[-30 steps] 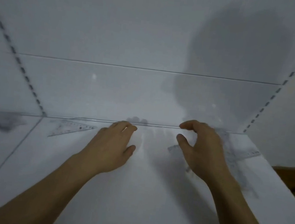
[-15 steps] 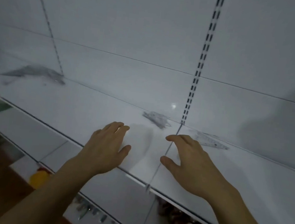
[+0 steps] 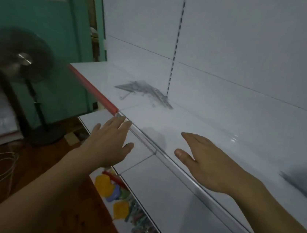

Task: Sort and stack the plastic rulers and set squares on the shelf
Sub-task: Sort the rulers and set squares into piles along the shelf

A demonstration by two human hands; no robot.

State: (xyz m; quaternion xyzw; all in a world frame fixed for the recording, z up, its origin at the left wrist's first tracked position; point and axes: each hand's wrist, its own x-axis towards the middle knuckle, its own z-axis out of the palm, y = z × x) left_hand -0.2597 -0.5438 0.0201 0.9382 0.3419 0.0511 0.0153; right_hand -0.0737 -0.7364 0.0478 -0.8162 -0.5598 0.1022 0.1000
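1. The white shelf (image 3: 195,125) runs from upper left to lower right, with a slotted upright (image 3: 177,42) set in the back panel behind it.
2. A pile of clear plastic rulers and set squares (image 3: 145,92) lies on the shelf at the foot of the slotted upright, spreading to the left of it; single pieces cannot be told apart in the blur.
3. The left hand (image 3: 109,142) is held flat, palm down, fingers straight and together, gripping nothing. Its fingertips reach the shelf's front edge, well short of the pile.
4. The right hand (image 3: 206,162) is likewise flat and empty, fingers extended, thumb apart. It hovers over the shelf, nearer the viewer than the pile and to the right of it.
5. Whether either palm touches the shelf cannot be told.
6. A red strip (image 3: 92,92) lines the shelf's front edge to the left of the pile.
7. A dark standing fan (image 3: 17,58) stands before a green wall (image 3: 35,16), far left of the shelf.
8. Coloured items (image 3: 113,192) lie on a lower level beneath the shelf.
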